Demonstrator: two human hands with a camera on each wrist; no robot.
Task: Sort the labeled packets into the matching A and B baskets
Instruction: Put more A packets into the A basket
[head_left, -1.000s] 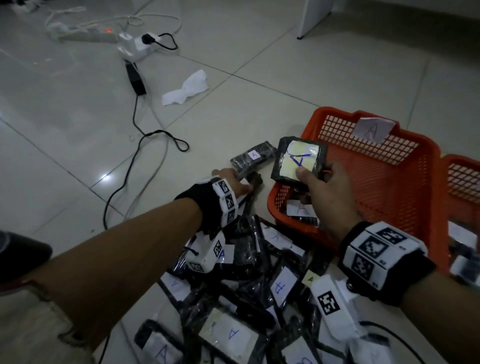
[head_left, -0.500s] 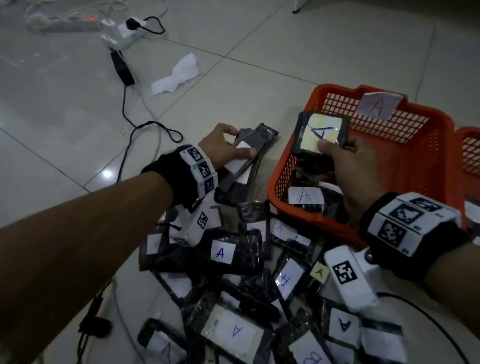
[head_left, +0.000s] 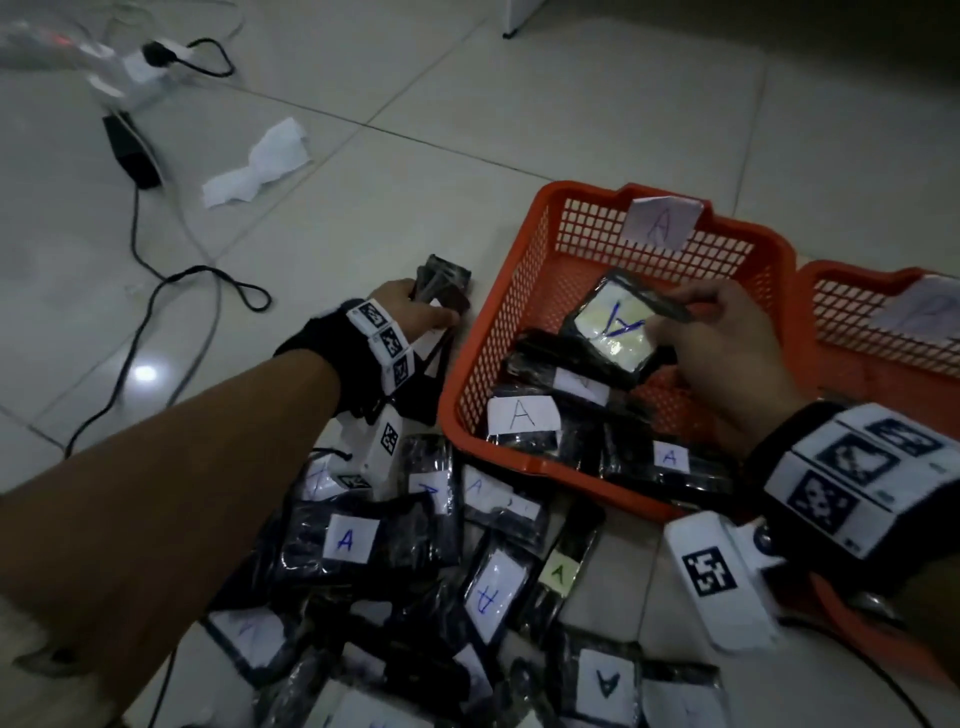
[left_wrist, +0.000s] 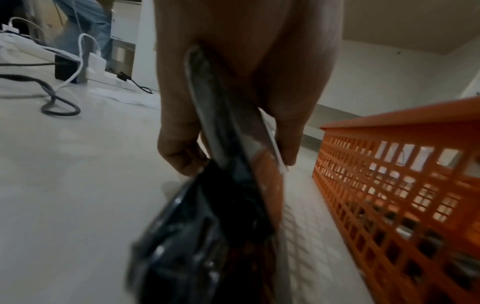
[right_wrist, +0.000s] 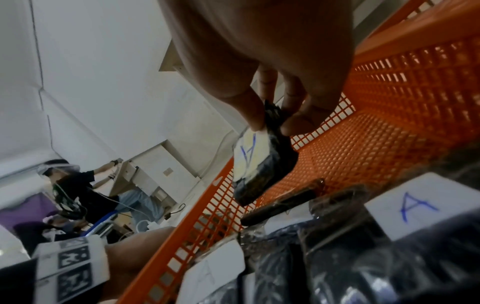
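Observation:
My right hand (head_left: 722, 343) pinches a black packet (head_left: 618, 327) with a pale label marked A, hanging just above the packets inside the orange basket tagged A (head_left: 660, 226). In the right wrist view the thumb and fingers (right_wrist: 293, 123) nip that packet's (right_wrist: 259, 164) top edge. My left hand (head_left: 410, 312) grips another dark packet (head_left: 441, 283) left of the basket, above the floor; the left wrist view shows the packet (left_wrist: 228, 185) clamped between thumb and fingers, its label hidden. A second orange basket (head_left: 883, 332) stands to the right, its tag blurred.
A heap of black labeled packets (head_left: 415, 571) covers the floor in front of me. Cables (head_left: 156, 291), a power strip (head_left: 140, 67) and crumpled paper (head_left: 260, 166) lie at the far left. Another person (right_wrist: 75, 191) sits in the background of the right wrist view.
My right hand has carried the A packet over the rim and down into the A basket. My left hand has lifted its dark packet off the floor beside the basket.

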